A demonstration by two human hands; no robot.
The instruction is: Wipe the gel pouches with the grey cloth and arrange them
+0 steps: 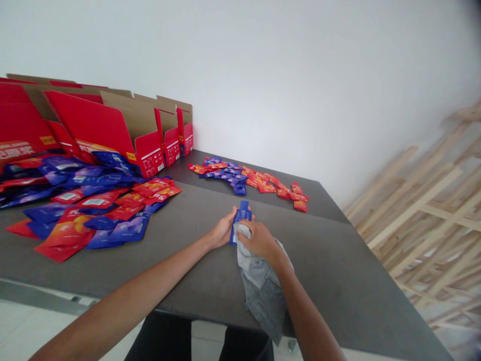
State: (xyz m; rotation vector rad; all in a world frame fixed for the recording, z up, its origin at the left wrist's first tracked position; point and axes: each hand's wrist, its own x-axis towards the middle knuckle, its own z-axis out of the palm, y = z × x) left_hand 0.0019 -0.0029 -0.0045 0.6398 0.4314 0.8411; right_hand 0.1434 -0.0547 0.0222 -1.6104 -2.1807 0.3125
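Observation:
A small blue pouch with a narrow top is held upright over the table by my left hand, its fingers closed round the pouch's left edge and back. My right hand grips a grey cloth and presses a bunched part of it against the pouch's front. The rest of the cloth hangs below the right hand and drapes over the table's near edge. Part of the pouch's lower front is hidden behind the cloth and fingers.
On the left, red and blue pouches lie heaped before open red cartons. Further back, more blue and red pouches spread across the grey table. Wooden frames stand beyond its right edge; a white wall is behind.

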